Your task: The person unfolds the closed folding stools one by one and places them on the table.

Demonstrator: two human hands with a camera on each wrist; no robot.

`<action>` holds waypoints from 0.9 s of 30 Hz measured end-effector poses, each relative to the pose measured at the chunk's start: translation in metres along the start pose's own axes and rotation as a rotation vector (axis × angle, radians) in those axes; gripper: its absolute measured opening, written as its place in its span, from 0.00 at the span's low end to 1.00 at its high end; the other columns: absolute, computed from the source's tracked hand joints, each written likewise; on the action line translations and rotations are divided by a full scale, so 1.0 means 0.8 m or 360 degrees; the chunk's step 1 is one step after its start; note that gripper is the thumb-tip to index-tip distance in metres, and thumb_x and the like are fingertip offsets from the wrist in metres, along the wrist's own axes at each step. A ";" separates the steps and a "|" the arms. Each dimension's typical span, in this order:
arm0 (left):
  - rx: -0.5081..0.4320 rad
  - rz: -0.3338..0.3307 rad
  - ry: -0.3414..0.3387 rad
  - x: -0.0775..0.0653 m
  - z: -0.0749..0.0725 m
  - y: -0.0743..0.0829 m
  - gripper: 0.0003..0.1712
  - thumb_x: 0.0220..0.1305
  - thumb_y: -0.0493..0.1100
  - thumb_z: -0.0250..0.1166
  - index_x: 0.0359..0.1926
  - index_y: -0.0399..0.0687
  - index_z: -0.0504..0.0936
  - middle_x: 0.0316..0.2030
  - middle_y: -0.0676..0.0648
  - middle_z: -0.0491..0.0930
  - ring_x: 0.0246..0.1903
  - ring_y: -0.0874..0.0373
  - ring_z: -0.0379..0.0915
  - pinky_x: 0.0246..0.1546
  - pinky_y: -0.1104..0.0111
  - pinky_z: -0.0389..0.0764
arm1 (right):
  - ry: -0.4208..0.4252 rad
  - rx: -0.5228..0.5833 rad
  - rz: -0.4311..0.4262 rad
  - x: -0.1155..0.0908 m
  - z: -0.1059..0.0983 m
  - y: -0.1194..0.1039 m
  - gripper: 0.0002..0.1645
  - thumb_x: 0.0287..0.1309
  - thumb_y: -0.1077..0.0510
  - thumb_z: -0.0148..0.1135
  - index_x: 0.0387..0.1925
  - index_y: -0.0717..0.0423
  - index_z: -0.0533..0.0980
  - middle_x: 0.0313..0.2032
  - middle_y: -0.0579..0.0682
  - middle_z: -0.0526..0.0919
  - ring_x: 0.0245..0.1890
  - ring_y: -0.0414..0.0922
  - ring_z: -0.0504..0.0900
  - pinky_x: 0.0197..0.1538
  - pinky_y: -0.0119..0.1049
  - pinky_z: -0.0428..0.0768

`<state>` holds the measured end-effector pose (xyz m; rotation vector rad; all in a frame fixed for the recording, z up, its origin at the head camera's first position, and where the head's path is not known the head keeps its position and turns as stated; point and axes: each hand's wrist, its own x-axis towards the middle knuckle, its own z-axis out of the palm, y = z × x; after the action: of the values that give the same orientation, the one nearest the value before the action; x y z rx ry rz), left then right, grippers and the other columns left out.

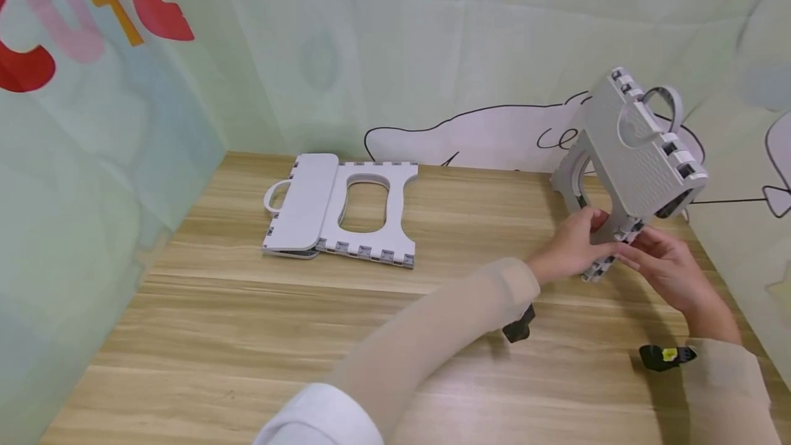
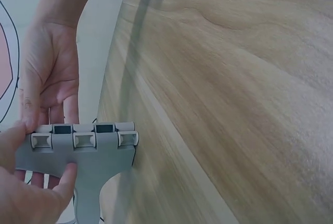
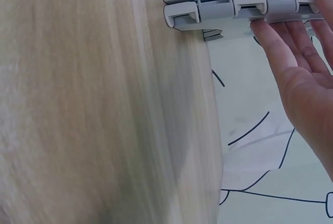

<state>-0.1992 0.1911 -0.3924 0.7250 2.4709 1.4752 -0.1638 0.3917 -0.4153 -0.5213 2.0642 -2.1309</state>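
- Pale green cloth (image 1: pixel 408 33) hangs behind and at both sides, with the letters CUTE (image 1: pixel 162 4) at the upper left of the frame and cartoon outlines toward the right.
- Below it spreads a wood-grain table (image 1: pixel 247 349), lit to a soft shine near the bottom centre.
- At the right of the frame, a grey stool (image 1: pixel 649 163) is held tilted, its seat sloping down to the right and a loop handle (image 1: pixel 678 112) sticking out at its upper right; whether its lower edge touches the table I cannot tell.
- Left hand (image 1: pixel 575 242): fingers and thumb bent around the stool's lower leg panel, gripping it close to the hinged edge (image 2: pixel 83 140).
- Right hand (image 1: pixel 670 266): just beside the left, pinching that same panel, thumb on the near side and fingers behind.
- Left of centre, a second stool (image 1: pixel 305 201) lies on the table, its leg panel with an oblong opening pointing right.
- Beige sleeves (image 1: pixel 432 328) cover both forearms; a black gadget (image 1: pixel 519 325) shows beneath the left wrist.
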 end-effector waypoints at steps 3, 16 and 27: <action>0.0085 0.0038 0.0011 -0.002 -0.001 0.001 0.26 0.67 0.49 0.67 0.60 0.46 0.71 0.52 0.54 0.75 0.51 0.71 0.68 0.49 0.87 0.65 | 0.0028 -0.0002 0.0011 0.000 0.000 0.001 0.31 0.68 0.77 0.48 0.70 0.61 0.66 0.59 0.41 0.78 0.56 0.35 0.78 0.53 0.26 0.78; 0.0236 0.0104 0.0048 -0.004 0.001 0.004 0.23 0.69 0.49 0.65 0.58 0.47 0.70 0.52 0.53 0.75 0.48 0.70 0.67 0.45 0.87 0.62 | 0.0003 0.0090 -0.0026 0.000 0.000 0.005 0.33 0.69 0.79 0.45 0.72 0.59 0.65 0.60 0.42 0.79 0.56 0.36 0.78 0.54 0.27 0.78; 0.0300 0.0164 0.0078 -0.004 0.002 0.003 0.22 0.69 0.50 0.65 0.57 0.48 0.68 0.49 0.52 0.73 0.45 0.69 0.66 0.40 0.87 0.61 | -0.0060 0.0219 -0.0056 -0.002 -0.003 0.007 0.35 0.69 0.80 0.41 0.71 0.56 0.66 0.58 0.45 0.80 0.55 0.37 0.80 0.55 0.28 0.77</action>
<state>-0.1951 0.1916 -0.3918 0.8720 2.6736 1.3190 -0.1640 0.3939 -0.4209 -0.5787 1.8853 -2.2444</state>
